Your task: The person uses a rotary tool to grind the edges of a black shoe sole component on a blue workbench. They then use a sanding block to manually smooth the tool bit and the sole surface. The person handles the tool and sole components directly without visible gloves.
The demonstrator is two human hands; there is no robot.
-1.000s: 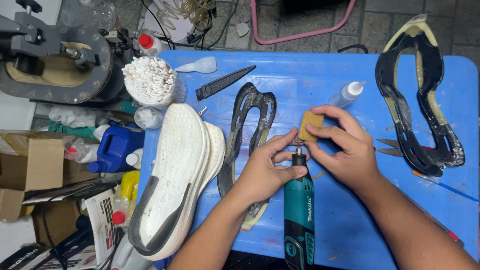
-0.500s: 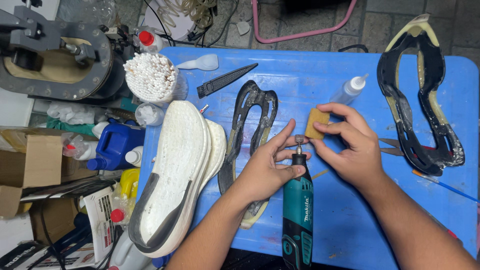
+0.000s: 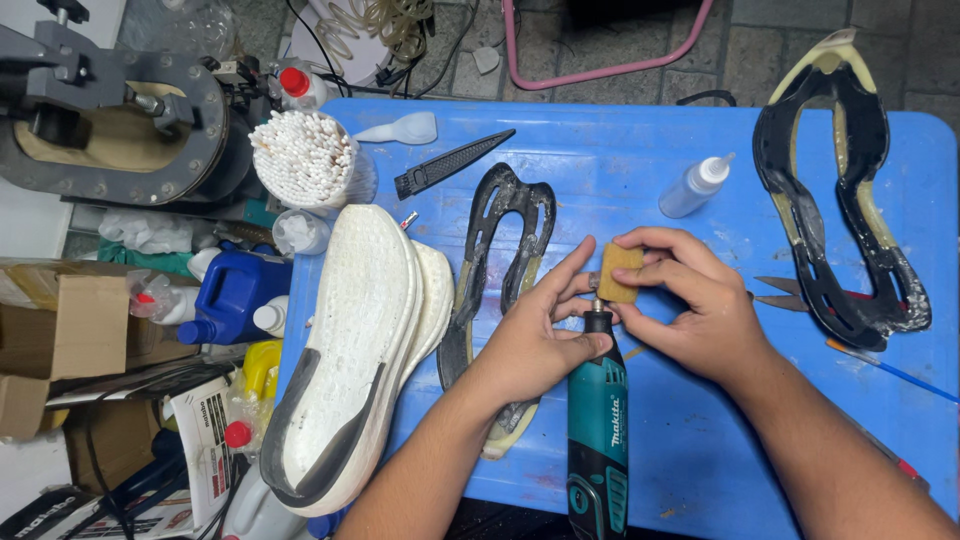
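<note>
— Far left first?
— Grey round clamp fixture (image 3: 110, 125) off the table edge, cardboard boxes (image 3: 60, 340) below it, blue jug (image 3: 235, 290) and yellow bottle (image 3: 262, 368) wedged beside the blue table (image 3: 620, 180).
— Next along?
— Cup of white cotton swabs (image 3: 305, 160) at the table's back left corner. White spoon-shaped scoop (image 3: 400, 130) and black ridged tool (image 3: 450, 165) just right of it. Two white shoe soles (image 3: 355, 350) stacked, lying lengthwise down the left side.
— And toward the middle?
— Black outsole frame (image 3: 500, 235) beside the white soles, partly under the left hand (image 3: 535, 335). Left hand closed around the neck of the teal rotary tool (image 3: 597, 430), fingers pinching near the bit. Tool lying upright in view, tip pointing away from the body, near the table's front centre.
— Right hand?
— Right hand (image 3: 690, 310) gripping a small tan block (image 3: 619, 272) between thumb and fingers, pressed against the tool's tip.
— Further right?
— Clear squeeze bottle (image 3: 695, 185) behind the hands, lying tilted. Scissors (image 3: 780, 292) partly hidden under a second black outsole frame (image 3: 840, 200) with yellowish edges at the far right. Thin blue stick (image 3: 890, 368) near the right edge.
</note>
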